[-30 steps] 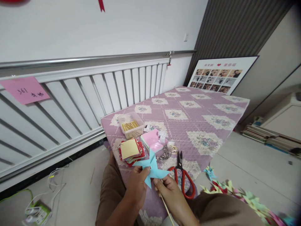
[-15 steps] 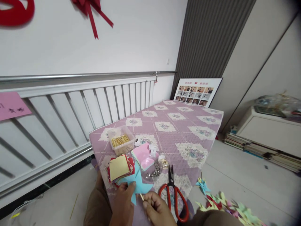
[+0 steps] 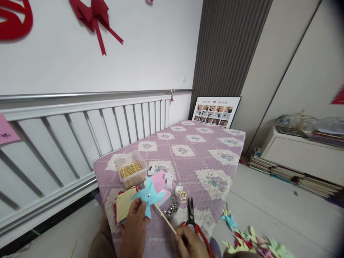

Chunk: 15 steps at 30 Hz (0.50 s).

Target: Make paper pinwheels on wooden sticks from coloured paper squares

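A light blue paper pinwheel (image 3: 151, 195) with a small metallic piece at its centre is held over the near end of the table. My left hand (image 3: 136, 218) pinches one of its blades between thumb and finger. My right hand (image 3: 190, 242) is closed around the lower end of its thin wooden stick (image 3: 167, 220). Below the left hand lies a stack of coloured paper squares (image 3: 125, 203), pale yellow on top. Pink paper (image 3: 159, 180) shows behind the pinwheel. Red-handled scissors (image 3: 191, 215) lie beside my right hand, which partly hides their handles.
A clear plastic box of wooden sticks (image 3: 131, 169) stands at the table's left. Metal beads (image 3: 172, 208) and a small tub of pale pieces (image 3: 181, 194) are near the middle. Several finished pinwheels (image 3: 254, 240) lie on the floor at right. A white radiator (image 3: 118, 125) runs along the wall.
The pinwheel has risen and turned to face me more, showing its centre. My right hand has slid down the stick, away from the blades, exposing more of it. The camera view has shifted.
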Motion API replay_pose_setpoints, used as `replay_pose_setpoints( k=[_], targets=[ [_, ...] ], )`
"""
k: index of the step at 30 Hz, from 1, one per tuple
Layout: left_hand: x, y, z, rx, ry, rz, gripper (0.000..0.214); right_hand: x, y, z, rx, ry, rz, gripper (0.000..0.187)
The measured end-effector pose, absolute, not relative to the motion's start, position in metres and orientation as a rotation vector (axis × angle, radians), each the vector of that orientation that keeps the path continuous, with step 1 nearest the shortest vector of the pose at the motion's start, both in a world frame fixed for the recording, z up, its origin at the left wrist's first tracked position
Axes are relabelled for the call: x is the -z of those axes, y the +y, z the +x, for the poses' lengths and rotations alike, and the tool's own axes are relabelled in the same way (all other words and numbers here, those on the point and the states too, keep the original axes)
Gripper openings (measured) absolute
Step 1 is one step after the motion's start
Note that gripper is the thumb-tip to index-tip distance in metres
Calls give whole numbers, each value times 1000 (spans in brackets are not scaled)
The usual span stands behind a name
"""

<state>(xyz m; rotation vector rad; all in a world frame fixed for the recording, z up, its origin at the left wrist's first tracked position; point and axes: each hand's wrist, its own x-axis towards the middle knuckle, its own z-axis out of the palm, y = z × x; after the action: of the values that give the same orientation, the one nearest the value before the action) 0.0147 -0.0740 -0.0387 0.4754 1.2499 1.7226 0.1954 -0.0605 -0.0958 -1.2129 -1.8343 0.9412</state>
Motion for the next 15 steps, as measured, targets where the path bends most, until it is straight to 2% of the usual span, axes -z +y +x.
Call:
replay_pose_setpoints(
  k=[3, 6, 9, 15],
  targets=[
    [51, -74, 20, -1613, 1327, 534, 40, 80, -40, 215, -895, -1748, -1292, 23],
    [80, -77, 20, -1316, 1541, 889, 23, 71, -6, 241, -797, -1729, -1349, 23],
    [116, -79, 14, -1109, 1780, 1347, 10, 71, 40, 266, -548, -1793, -1499, 24],
    [155, -75, 4, -673, 1886, 1913, 26, 93, 123, 285, -401, -1882, -1691, 22]
  ],
)
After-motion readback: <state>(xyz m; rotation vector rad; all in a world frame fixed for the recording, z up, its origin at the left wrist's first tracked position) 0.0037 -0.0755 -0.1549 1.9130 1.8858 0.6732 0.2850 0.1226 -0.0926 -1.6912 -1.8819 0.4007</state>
